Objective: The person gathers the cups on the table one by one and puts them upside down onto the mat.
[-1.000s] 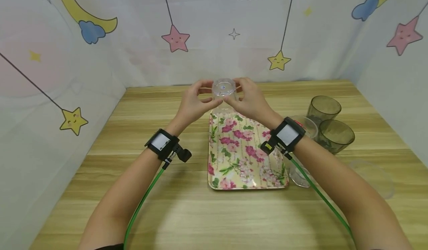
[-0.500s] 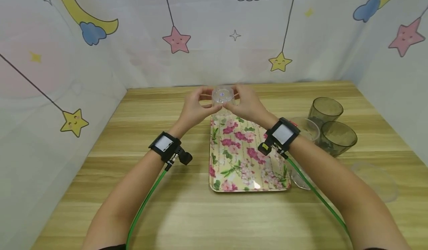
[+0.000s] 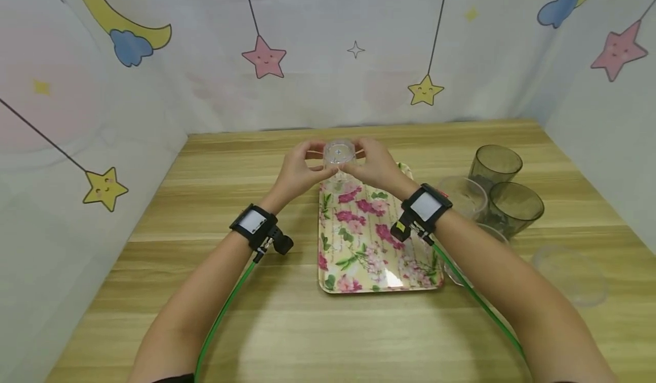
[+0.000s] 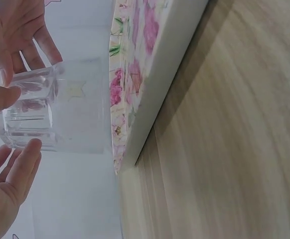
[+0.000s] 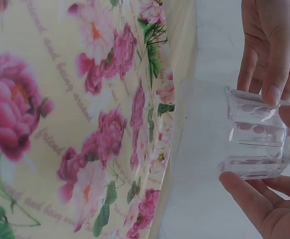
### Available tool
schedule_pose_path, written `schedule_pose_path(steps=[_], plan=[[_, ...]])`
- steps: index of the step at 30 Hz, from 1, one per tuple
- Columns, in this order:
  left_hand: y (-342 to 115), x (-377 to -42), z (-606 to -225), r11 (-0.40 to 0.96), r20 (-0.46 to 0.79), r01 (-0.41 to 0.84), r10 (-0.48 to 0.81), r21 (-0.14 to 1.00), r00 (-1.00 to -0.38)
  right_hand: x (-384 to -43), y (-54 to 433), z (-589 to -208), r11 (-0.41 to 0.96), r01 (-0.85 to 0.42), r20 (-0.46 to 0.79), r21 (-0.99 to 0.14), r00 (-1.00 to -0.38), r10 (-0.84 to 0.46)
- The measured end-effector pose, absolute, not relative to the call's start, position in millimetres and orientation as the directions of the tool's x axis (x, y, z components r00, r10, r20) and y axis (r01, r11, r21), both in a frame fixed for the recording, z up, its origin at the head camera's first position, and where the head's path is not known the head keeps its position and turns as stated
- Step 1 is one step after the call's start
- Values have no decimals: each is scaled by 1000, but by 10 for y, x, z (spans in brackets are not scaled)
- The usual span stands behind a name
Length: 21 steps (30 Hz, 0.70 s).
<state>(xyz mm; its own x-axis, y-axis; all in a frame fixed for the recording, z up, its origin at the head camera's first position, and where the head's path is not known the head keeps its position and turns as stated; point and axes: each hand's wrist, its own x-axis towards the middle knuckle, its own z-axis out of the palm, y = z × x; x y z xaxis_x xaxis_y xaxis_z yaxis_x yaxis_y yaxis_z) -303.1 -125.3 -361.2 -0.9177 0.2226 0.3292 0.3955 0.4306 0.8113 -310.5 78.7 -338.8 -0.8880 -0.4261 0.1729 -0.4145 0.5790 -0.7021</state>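
A clear glass tumbler is upside down at the far left end of the floral tray, its faceted base on top. My left hand grips the base from the left, and my right hand grips it from the right. Both thumbs meet at the near side. In the left wrist view the tumbler's rim is close to the tray's floral surface; I cannot tell whether they touch. The right wrist view shows fingers of both hands around the tumbler's thick base.
Two smoky brown glasses stand at the right of the wooden table. Beside them is a clear glass. More clear glass shows partly behind my right forearm, and a faint clear rounded thing lies farther right. A cartoon-printed cloth hangs behind.
Both hands have brought the upside-down tumbler down and slightly nearer, toward the tray's far left end. Their grip looks the same. The camera has shifted slightly.
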Motion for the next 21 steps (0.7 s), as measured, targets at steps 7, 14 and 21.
schedule_pose_path(steps=[7, 14, 21], plan=[[-1268, -3061, -3654, 461, 322, 402, 245, 791, -915, -3142, 780, -3440, 606, -432, 182, -668, -884, -431], [-1252, -3079, -3671, 501, 314, 400, 250, 768, -916, -3163, 795, -3472, 617, -421, 159, -665, -887, -434], [-1237, -3094, -3703, 514, 303, 396, 258, 761, -917, -3162, 794, -3488, 626, -412, 136, -663, -888, -440]])
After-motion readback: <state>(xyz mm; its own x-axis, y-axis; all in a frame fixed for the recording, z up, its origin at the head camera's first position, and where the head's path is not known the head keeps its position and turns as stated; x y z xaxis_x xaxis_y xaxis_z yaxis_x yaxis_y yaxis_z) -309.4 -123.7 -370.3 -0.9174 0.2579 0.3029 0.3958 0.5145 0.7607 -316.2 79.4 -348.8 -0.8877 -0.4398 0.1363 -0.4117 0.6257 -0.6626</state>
